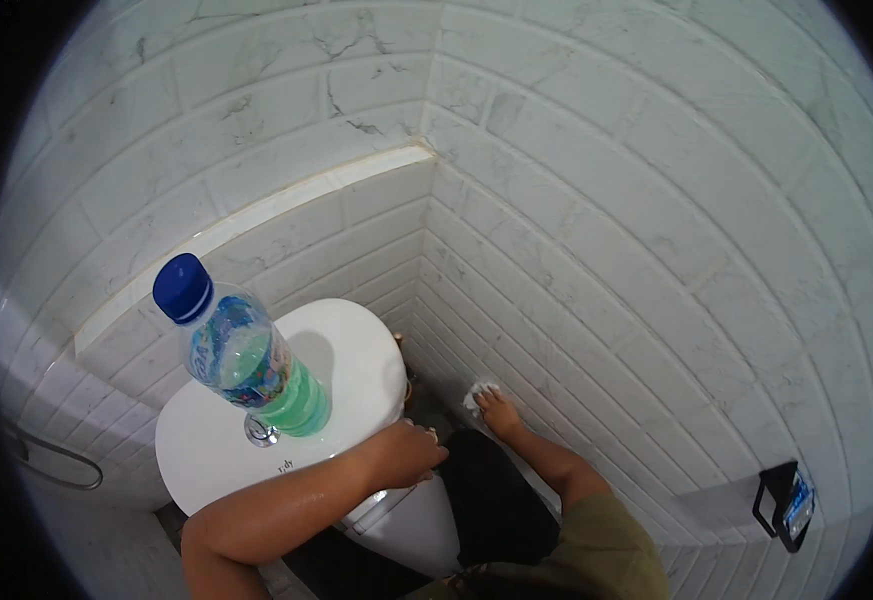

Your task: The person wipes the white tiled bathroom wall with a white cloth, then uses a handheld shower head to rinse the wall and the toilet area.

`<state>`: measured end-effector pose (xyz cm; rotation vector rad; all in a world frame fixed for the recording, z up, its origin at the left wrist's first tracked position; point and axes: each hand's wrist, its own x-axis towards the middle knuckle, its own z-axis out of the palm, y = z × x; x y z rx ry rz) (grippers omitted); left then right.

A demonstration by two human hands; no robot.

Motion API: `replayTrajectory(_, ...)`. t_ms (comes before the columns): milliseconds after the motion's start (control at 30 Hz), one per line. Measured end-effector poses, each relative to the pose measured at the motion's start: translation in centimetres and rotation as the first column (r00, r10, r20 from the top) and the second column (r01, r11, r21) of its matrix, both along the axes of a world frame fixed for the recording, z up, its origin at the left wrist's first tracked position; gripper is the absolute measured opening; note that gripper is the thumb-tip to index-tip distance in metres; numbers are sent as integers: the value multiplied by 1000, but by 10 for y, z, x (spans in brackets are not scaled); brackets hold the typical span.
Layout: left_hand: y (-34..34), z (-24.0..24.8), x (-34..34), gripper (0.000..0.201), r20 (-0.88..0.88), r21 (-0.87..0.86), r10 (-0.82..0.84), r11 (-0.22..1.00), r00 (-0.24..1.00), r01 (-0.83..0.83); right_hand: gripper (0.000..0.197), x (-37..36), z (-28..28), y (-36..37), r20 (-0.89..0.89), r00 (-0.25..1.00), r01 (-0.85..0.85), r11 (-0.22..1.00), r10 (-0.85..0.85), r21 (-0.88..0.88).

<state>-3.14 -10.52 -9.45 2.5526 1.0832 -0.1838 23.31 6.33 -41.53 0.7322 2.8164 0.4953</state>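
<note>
My right hand (497, 411) presses a crumpled white cloth or tissue (475, 394) against the lower part of the tiled wall on the right, its fingers bent over it. My left hand (406, 455) is closed beside the right edge of the white toilet tank lid (206, 456); whatever its fingers hold, if anything, is hidden. On that lid stands a clear plastic bottle (246, 350) with a blue cap and green liquid in its lower part. A round chrome flush button (261, 431) sits beside the bottle's base.
White marbled tile walls (576, 200) meet in a corner behind the tank. A ledge (296, 200) runs along the left wall. A black wall holder (782, 505) with a blue item hangs at the right. A grey shower hose (81, 484) curves at the far left.
</note>
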Motion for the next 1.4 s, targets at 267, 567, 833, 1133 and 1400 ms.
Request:
replayTrajectory(267, -5, 9, -2, 39, -50, -40, -12, 999, 999, 10, 30, 34, 199, -61, -571, 799, 278, 958, -189, 71)
replayTrajectory(567, -11, 1, 0, 41, -203, 7, -31, 999, 979, 33, 28, 112, 308, -105, -871, 491, 611, 702, 27, 366)
replayTrajectory(833, -9, 4, -1, 42, -134, 0, -46, 999, 990, 47, 22, 114, 116, -136, -565, 722, 506, 862, -399, 39)
replayTrajectory(1133, -12, 4, -3, 44, -145, 7, -64, 998, 987, 66, 27, 100, 370, -104, -913, 373, 704, 591, 165, 394)
replayTrajectory(1400, -7, 10, 3, 45, -186, -44, -82, 996, 979, 75, 29, 42, 310, -58, -817, 576, 475, 811, 7, 342)
